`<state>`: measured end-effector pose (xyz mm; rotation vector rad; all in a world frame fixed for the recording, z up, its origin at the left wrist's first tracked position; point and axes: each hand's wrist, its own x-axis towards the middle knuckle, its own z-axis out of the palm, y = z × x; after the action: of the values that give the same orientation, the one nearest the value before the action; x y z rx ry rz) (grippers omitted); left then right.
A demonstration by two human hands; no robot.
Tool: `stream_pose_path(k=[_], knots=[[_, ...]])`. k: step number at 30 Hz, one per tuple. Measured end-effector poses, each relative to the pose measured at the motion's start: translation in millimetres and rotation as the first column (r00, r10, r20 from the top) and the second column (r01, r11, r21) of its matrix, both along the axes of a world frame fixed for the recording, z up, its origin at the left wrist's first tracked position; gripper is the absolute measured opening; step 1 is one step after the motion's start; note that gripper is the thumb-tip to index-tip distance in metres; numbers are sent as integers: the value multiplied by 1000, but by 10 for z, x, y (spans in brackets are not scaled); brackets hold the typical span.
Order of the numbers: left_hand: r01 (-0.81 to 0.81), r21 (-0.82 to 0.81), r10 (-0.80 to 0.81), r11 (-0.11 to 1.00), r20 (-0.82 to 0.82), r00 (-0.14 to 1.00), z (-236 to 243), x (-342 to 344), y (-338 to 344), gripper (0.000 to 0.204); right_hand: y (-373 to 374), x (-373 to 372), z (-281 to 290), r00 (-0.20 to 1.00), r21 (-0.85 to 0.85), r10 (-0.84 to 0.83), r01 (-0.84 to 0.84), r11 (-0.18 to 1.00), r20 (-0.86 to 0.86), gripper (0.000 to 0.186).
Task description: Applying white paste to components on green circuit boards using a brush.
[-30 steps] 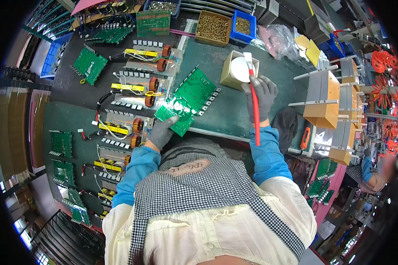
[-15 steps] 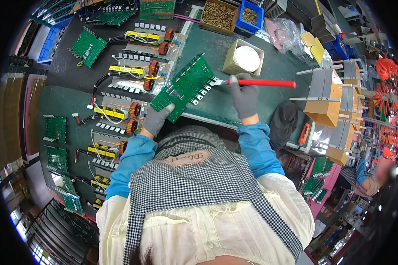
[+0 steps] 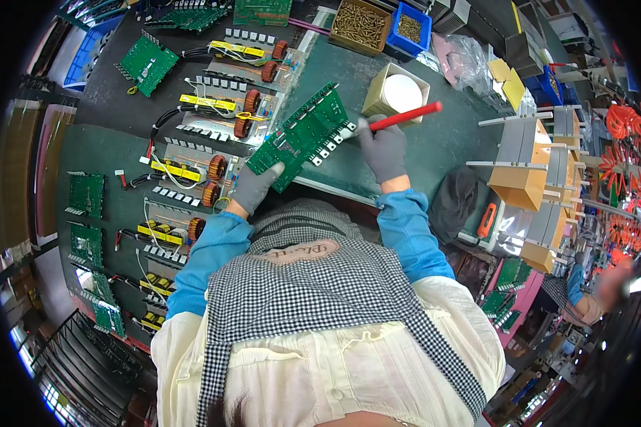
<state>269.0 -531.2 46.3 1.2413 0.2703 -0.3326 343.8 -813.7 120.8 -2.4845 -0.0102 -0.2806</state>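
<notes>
A green circuit board point(image 3: 305, 134) is held tilted above the bench's front edge by my grey-gloved left hand point(image 3: 256, 186), whose fingers close on its near-left corner. Along the board's right edge runs a row of small tabbed components point(image 3: 326, 149), several with white faces. My gloved right hand point(image 3: 384, 148) grips a red-handled brush point(image 3: 414, 114) close to those components. The brush's tip is mostly hidden by my fingers, near the upper end of the row. Just beyond my right hand stands a square cardboard box point(image 3: 376, 99) with a round white tub point(image 3: 402, 94) in it.
Metal-plated assemblies with yellow transformers point(image 3: 205, 102) and copper coils line the left side. More green boards point(image 3: 149, 65) lie beyond them. Bins of brass-coloured screws point(image 3: 361, 25) stand at the back. On the right are a dark cloth point(image 3: 454, 203), an orange-handled tool point(image 3: 487, 220) and orange-sided racks point(image 3: 518, 186).
My right hand has shifted slightly left, and the brush handle has swung so its far end points more upward. The left hand keeps hold of the board, almost unmoved.
</notes>
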Motion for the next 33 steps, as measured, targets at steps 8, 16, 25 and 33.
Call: stream_pose_path(k=[8, 16, 25, 33], knots=[[11, 4, -11, 1000, 17, 1000, 17, 3, 1, 42, -38, 36, -60, 998, 34, 39, -41, 999, 44, 35], [-1, -24, 1, 1000, 18, 1000, 26, 3, -8, 41, -134, 117, -120, 999, -73, 5, -2, 997, 37, 38], [18, -3, -18, 1000, 25, 1000, 18, 11, -1, 41, -167, 134, -99, 999, 21, -20, 19, 1000, 36, 34], [19, -11, -19, 1000, 24, 1000, -25, 19, 1, 42, -185, 131, -104, 999, 138, -43, 40, 990, 21, 35]])
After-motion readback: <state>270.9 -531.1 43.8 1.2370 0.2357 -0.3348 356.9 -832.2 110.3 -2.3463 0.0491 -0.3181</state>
